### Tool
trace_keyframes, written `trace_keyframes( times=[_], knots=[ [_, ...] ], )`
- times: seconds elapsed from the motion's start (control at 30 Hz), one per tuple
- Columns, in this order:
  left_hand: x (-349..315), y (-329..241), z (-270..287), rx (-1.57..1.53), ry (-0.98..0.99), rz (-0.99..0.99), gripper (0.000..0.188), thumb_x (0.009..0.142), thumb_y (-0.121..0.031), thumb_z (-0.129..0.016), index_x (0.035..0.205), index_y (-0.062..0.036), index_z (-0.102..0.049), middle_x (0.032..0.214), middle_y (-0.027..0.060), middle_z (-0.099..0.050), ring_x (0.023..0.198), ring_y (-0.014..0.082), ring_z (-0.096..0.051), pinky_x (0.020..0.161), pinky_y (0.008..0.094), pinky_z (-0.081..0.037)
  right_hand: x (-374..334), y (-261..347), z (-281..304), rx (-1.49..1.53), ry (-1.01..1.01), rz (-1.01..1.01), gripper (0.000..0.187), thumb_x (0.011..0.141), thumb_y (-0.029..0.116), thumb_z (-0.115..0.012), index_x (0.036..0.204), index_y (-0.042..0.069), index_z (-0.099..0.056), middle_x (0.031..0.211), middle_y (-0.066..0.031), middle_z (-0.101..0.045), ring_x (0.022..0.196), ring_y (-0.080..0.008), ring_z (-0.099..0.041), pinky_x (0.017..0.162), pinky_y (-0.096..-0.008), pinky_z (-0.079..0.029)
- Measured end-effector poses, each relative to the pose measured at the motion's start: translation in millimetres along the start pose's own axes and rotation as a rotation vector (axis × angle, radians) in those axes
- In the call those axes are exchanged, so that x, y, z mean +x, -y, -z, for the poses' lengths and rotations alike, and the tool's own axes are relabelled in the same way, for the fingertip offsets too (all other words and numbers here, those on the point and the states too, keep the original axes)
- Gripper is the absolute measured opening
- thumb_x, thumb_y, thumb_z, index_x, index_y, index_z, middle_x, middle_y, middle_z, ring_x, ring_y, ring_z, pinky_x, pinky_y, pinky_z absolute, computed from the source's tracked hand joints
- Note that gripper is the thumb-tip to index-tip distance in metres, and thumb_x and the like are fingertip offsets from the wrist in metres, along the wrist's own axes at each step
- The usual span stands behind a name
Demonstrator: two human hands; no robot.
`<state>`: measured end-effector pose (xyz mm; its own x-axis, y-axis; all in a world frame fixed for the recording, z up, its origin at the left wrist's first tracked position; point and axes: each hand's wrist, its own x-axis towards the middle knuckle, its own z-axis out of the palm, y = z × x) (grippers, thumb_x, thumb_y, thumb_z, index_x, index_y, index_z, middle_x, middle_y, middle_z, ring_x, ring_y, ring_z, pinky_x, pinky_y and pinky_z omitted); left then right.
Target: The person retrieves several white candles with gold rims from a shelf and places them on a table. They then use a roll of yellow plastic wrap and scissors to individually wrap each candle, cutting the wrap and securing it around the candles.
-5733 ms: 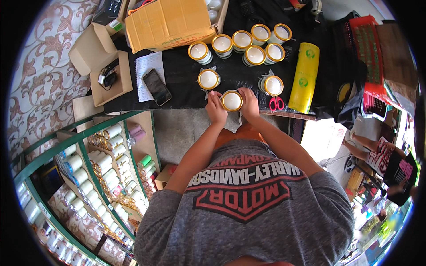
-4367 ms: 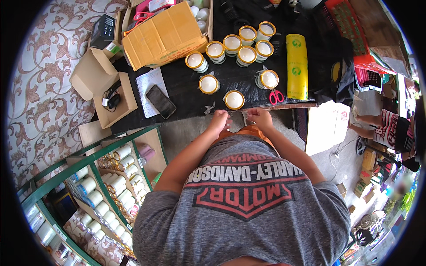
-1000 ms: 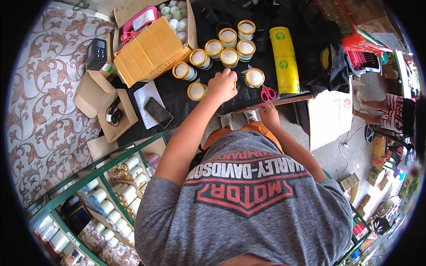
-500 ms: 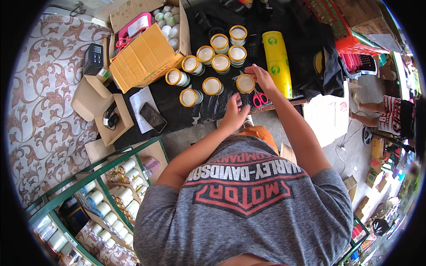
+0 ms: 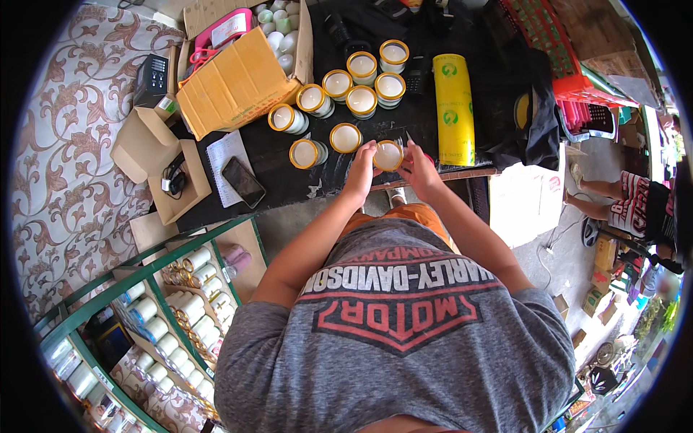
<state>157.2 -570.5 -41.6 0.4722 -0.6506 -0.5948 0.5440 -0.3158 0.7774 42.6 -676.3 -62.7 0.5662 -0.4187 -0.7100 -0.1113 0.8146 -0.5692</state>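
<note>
A round candle (image 5: pixel 388 155) with white wax and a gold rim is between my two hands at the table's front edge. My left hand (image 5: pixel 360 172) is closed around its left side, thumb near the rim. My right hand (image 5: pixel 420 171) closes on its right side, fingers bent, partly hidden. Pink-handled scissors show only as a sliver of handle behind my right hand. Just left of my hands stands another candle (image 5: pixel 346 137), and further left a stacked candle (image 5: pixel 304 153). Several more gold-rimmed candles (image 5: pixel 361 101) stand grouped beyond.
A yellow roll (image 5: pixel 453 108) lies to the right on the black-covered table. On the left are a phone (image 5: pixel 244 181), a notebook (image 5: pixel 222 155), an open small box (image 5: pixel 189 206) and a carton (image 5: pixel 234 90) of white cups. A green-framed shelf (image 5: pixel 151 278) stands lower left.
My hands have come together around the candle, which has moved left and nearer to me. The right hand has swung down toward the table's front edge.
</note>
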Motion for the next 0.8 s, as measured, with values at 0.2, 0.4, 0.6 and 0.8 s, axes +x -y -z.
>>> trace_keyframes(
  times=[0.2,0.4,0.6,0.8],
  knots=[
    [6,-9,1,0.197,0.030,-0.104,0.049,0.097,-0.042,-0.037,0.125,-0.0040,-0.051,0.117,0.0111,-0.057,0.110,0.0176,-0.053,0.092,0.0355,-0.043,-2,-3,14,-0.131,-0.071,0.060,0.048,0.096,0.045,-0.048,0.118,0.002,-0.052,0.108,-0.0061,-0.054,0.100,-0.0141,-0.051,0.095,-0.0311,-0.041],
    [21,14,-5,0.412,-0.148,-0.421,0.028,0.094,-0.025,-0.056,0.108,-0.0014,-0.063,0.098,0.0118,-0.066,0.090,0.0229,-0.063,0.082,0.0329,-0.048,16,1,14,-0.330,0.007,0.308,0.028,0.096,0.028,-0.056,0.101,0.001,-0.059,0.087,-0.0013,-0.060,0.083,-0.0076,-0.051,0.074,-0.0240,-0.042],
    [7,24,-16,0.488,-0.385,-0.644,0.021,0.095,-0.019,-0.055,0.105,-0.0028,-0.063,0.101,0.0101,-0.064,0.092,0.0176,-0.060,0.083,0.0302,-0.047,11,-13,7,-0.348,-0.138,0.642,0.020,0.096,0.022,-0.057,0.093,0.002,-0.053,0.076,0.0001,-0.056,0.072,-0.0073,-0.051,0.066,-0.0244,-0.043],
    [-9,23,-20,0.384,-0.375,-0.717,0.016,0.097,-0.015,-0.050,0.100,-0.0017,-0.058,0.096,0.0095,-0.061,0.089,0.0206,-0.059,0.082,0.0326,-0.046,-5,-15,-9,-0.315,-0.261,0.612,0.018,0.097,0.022,-0.055,0.096,0.004,-0.049,0.072,-0.0027,-0.053,0.061,-0.0091,-0.047,0.055,-0.0259,-0.042]
  ],
)
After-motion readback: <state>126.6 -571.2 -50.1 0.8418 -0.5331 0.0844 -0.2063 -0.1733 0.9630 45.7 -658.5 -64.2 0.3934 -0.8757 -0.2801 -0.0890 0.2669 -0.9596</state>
